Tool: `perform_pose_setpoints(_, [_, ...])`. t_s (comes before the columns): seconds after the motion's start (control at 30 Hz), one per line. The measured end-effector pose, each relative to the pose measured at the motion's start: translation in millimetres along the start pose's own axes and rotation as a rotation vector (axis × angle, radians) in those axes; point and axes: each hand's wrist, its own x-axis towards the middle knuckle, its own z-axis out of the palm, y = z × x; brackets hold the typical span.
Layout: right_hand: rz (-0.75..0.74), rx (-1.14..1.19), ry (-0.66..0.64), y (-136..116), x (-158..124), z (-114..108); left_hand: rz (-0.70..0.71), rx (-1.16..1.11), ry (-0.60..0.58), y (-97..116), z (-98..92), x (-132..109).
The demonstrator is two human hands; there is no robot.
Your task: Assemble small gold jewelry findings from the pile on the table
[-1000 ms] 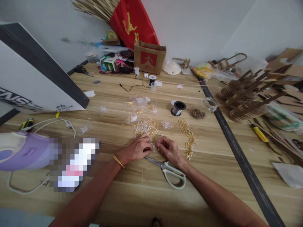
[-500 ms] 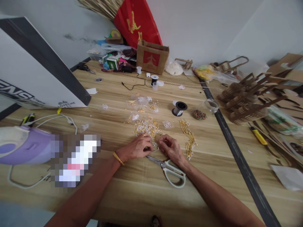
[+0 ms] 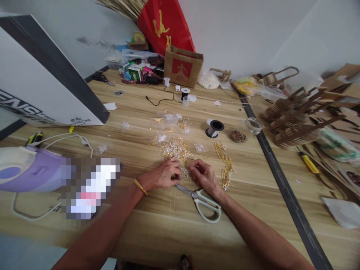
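My left hand, with a yellow bracelet on the wrist, is curled closed at the near edge of a pile of gold and clear beads. Whatever its fingers grip is too small to make out. Facing it, my right hand has thumb and forefinger pinched together, and I cannot make out what is in them. A short row of small beads shows between the two hands. White-handled scissors lie just below, their blades pointing toward my left hand. Gold chains with clear beads lie right of my right hand.
Small bags of findings lie behind the pile, with a wire spool and a bead bag to the right. A pixelated phone and purple device are at left. Woven baskets stand at right.
The view has shifted slightly. My right hand is a little farther from my left, so more of the small bead row shows between them. The scissors stay in place.
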Motion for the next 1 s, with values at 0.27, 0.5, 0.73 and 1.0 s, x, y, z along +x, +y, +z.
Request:
perform_pose_setpoints(0.27, [-0.024,-0.014,-0.004,2,1,0,0.0,0.017,0.022,1,1.0,-1])
perform_pose_setpoints(0.5, [-0.033,-0.044,-0.012,0,0,0,-0.005,0.03,0.038,3,3.3,3])
perform_pose_setpoints(0.73, [-0.045,-0.056,-0.024,3,0,-1,-0.048,0.045,0.109,6,11.3,7])
perform_pose_setpoints(1.0, [-0.08,-0.05,-0.056,5,1,-3,-0.063,0.078,0.1,8,16.8,11])
